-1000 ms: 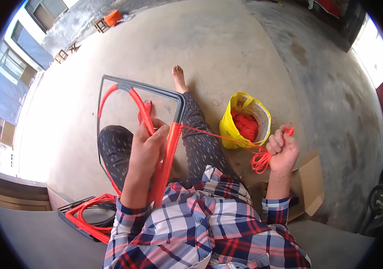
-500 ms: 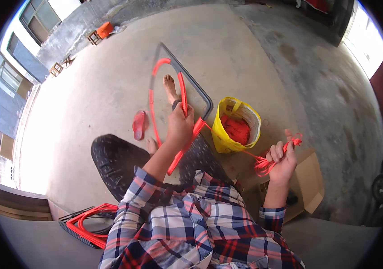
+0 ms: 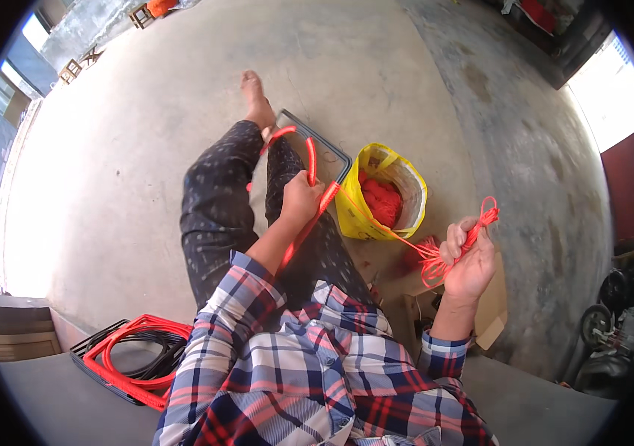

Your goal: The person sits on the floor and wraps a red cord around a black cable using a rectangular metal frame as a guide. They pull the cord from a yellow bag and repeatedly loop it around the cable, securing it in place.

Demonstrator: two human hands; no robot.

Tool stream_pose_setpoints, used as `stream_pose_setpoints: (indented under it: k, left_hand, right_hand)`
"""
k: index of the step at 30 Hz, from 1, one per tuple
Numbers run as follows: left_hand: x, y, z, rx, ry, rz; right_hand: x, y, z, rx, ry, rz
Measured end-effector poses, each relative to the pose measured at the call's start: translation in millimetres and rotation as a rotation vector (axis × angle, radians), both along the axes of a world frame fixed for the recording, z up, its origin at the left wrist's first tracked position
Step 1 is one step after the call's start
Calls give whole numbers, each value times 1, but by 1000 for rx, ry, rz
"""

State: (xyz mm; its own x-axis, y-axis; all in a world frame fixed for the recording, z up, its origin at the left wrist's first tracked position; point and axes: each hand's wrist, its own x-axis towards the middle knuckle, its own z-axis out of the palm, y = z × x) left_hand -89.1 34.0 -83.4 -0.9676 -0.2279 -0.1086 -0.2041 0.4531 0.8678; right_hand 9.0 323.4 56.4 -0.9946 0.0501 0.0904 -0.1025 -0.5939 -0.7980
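Note:
My left hand [image 3: 300, 199] is closed around a dark, angular wire frame [image 3: 324, 140], holding it over my lap. Red cord is wound tightly along part of the frame, and a curved red-wrapped piece [image 3: 311, 160] rises past my fingers. Out to the right, my right hand [image 3: 469, 264] grips a looped bundle of red cord [image 3: 433, 266]. A strand of cord [image 3: 376, 221] runs taut from that bundle to the wound side of the frame, passing the yellow bag [image 3: 348, 212]. More red cord [image 3: 382, 202] lies inside the bag.
An open cardboard box [image 3: 492, 316] stands below my right hand. At lower left lies a stack of red and black frames [image 3: 135, 379]. My dark-trousered legs [image 3: 216, 215] extend over the concrete floor [image 3: 138, 163]. Small wooden stools [image 3: 70, 70] stand far left; a wheeled machine [image 3: 599, 327] is at right.
My leg has lifted and stretched forward, its bare foot now higher in view. The head view has shifted. Both hands keep their hold; the frame has tilted slightly.

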Motion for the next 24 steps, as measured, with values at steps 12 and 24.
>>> stream_pose_setpoints:
  k: [12,24]
  left_hand:
    - [70,39,89,-251,676,-466]
    - [-1,35,47,608,-113,-145]
  right_hand:
    - [2,-7,59,293,440,352]
    - [-94,-91,-63,1747,354,-95]
